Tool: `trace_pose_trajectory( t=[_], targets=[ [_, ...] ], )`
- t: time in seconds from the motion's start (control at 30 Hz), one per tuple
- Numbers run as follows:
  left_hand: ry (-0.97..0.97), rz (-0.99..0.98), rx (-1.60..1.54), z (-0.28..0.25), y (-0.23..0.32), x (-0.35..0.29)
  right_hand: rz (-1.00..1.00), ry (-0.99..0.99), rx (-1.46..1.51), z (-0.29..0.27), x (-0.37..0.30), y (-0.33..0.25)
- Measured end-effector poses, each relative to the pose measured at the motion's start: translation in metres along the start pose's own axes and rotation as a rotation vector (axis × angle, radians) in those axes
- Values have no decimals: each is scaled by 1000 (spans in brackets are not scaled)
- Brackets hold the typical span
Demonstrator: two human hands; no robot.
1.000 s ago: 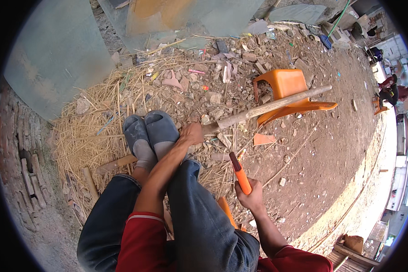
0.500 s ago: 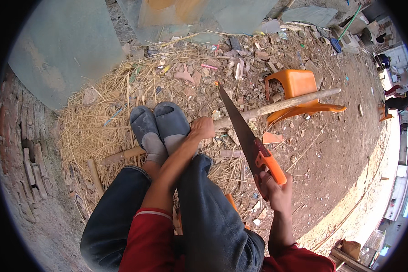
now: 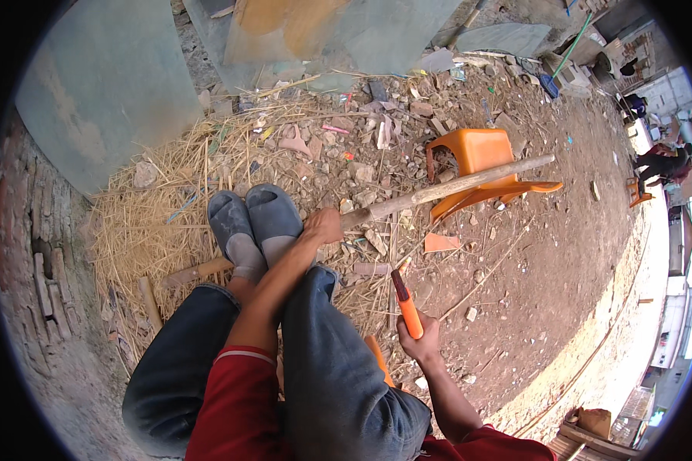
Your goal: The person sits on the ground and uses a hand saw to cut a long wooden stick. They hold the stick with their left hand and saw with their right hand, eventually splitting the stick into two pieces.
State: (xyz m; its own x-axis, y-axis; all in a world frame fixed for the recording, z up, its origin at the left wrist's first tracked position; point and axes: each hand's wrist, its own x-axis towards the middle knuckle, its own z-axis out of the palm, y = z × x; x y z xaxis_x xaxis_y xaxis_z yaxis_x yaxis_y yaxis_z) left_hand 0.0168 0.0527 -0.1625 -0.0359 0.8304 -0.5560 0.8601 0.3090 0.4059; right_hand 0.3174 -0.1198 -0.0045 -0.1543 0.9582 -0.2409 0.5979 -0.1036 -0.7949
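My left hand is closed around a wooden pole, just beyond my feet in grey slides. The pole slants up to the right and passes over an orange plastic stool lying tipped on the ground. My right hand grips the orange handle of a handsaw, nearer to me and right of my knee. The saw is seen nearly edge-on, so its blade is hard to make out. I cannot tell whether the blade touches the pole.
Straw and broken rubble cover the ground around my feet. A brick wall runs along the left, and grey panels lean at the back. Another wooden piece shows left of my ankles. People are far off at the right.
My right hand has come down and left, and the saw has turned from broadside to nearly edge-on. My left hand keeps its hold on the pole. The whole view has shifted slightly.
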Motion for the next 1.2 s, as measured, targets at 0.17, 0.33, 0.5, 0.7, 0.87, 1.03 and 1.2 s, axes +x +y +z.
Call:
trace_pose_trajectory(
  t=[0.17,0.33,0.5,0.7,0.87,1.03,1.2],
  targets=[
    [-18,-27,-1,-4,4,-5,134,-53,-30,-25,-44,0],
    [-18,-25,42,0,-3,-1,132,-99,-52,-56,-86,-6],
    [71,-37,25,7,-2,1,17,-152,-81,12,17,5],
    [163,-47,31,-23,-13,35,-110,-69,38,35,42,49],
    [116,-58,-10,-11,-13,26,-3,-116,86,-36,76,-82],
    [129,-31,40,-8,-23,30,-178,-4,268,-101,77,-213],
    [157,45,54,-12,-29,24,-311,113,141,-68,78,-189]
  ],
)
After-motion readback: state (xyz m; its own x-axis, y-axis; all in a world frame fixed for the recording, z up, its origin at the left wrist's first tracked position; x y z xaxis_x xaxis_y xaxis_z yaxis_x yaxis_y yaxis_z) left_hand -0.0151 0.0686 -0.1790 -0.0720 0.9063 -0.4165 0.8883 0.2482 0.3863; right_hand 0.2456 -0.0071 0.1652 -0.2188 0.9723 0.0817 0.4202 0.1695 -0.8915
